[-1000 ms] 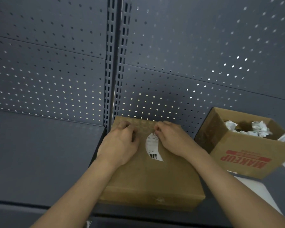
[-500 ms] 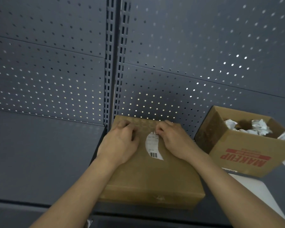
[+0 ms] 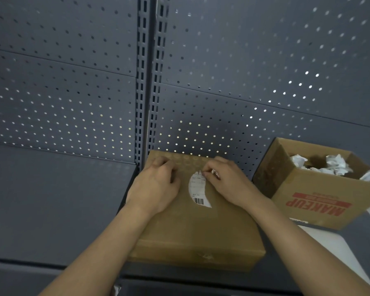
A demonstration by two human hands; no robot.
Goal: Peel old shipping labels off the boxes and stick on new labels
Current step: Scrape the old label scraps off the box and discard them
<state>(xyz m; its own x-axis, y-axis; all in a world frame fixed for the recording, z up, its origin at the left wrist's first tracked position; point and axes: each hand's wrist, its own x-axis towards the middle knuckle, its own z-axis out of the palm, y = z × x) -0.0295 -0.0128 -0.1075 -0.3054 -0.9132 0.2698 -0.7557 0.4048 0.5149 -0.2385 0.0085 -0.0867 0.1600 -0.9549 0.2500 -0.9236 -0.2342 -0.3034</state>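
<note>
Head view, so we're looking down at a closed brown cardboard box [image 3: 197, 227] sitting at 6 o'clock on a grey metal shelf [image 3: 51, 210]. The old white shipping label [image 3: 198, 191] is stuck on its top, between the hands.

We'd say we're right at the start of the peel. The right hand [image 3: 229, 182] pinches the label's 1 o'clock corner between thumb and fingertip. The left hand [image 3: 156, 186], at the label's 9 o'clock, rests on the lid with fingers curled under and nothing visible in it, probably bracing the box. Next move likely needs a slow, low pull toward 6 o'clock so the paper doesn't tear.

Writing: the label has a barcode, but the rest is too tiny to read. At 4 o'clock, an open brown cardboard box [image 3: 320, 197] says "MAKEUP" in red, upside down to us, with crumpled white paper scraps [image 3: 333, 163] inside.
</note>
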